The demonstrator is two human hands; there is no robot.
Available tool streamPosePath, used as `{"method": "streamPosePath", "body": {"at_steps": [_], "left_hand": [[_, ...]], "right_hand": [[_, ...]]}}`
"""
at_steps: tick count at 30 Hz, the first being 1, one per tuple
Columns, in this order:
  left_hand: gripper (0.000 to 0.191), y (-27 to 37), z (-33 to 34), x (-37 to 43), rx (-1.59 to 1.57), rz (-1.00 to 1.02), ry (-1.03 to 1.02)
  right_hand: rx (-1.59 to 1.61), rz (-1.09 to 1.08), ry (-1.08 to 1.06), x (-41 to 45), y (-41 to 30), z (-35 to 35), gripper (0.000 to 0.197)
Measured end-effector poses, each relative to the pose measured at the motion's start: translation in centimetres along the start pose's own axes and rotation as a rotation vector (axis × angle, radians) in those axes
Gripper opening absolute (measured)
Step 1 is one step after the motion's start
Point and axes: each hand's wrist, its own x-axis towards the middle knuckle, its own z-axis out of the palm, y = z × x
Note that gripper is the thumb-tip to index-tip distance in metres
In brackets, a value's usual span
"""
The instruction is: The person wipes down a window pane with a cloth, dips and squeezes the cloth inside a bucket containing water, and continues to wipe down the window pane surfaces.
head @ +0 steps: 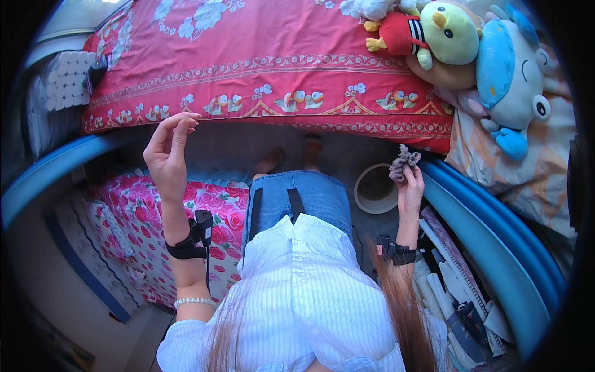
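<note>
My right hand [410,195] grips a crumpled, greyish-purple fabric scrunchie [402,162] between thumb and fingers. Below it and slightly to the left is a round bin [357,197] with a pale rim, dark inside. On the other side, my left hand [168,156] is raised near the front edge of the bed's red floral cover [279,44]. Its thumb and fingertips are pinched together, and nothing shows between them. Each forearm wears a black strap with a small device; a beaded bracelet [195,301] circles the left arm.
Plush toys, a yellow duck [448,35] and a blue-grey animal [497,69], lie at the bed's right. Blue curved panels [492,232] flank folded items [446,288]. Rose-patterned cloth [218,214] covers a surface at left. Packed paper rolls [69,79] stand far left.
</note>
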Motion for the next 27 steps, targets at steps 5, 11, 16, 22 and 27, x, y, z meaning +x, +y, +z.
{"method": "streamPosePath", "body": {"at_steps": [5, 11, 16, 22, 27], "left_hand": [[0.018, -1.4, -0.3, -1.3, 0.008, -0.035, 0.028], [0.015, -1.9, -0.8, -2.8, 0.024, -0.058, 0.129], [0.015, -1.8, -1.1, -4.0, 0.006, -0.088, 0.158], [0.015, -0.1, 0.7, -2.9, -0.019, -0.055, 0.104], [0.015, 1.6, 5.0, -0.7, -0.006, -0.016, -0.085]], "right_hand": [[-0.062, 0.019, -0.056, 0.6, -0.3, 0.7, 0.024], [-0.143, 0.005, -0.083, 1.1, -1.3, 1.4, 0.024], [-0.162, -0.011, -0.124, 1.1, -1.8, 2.0, 0.025], [-0.115, -0.042, -0.09, 0.3, -2.0, 0.1, 0.025], [0.042, -0.061, 0.021, -0.8, 0.4, -3.8, 0.026]]}}
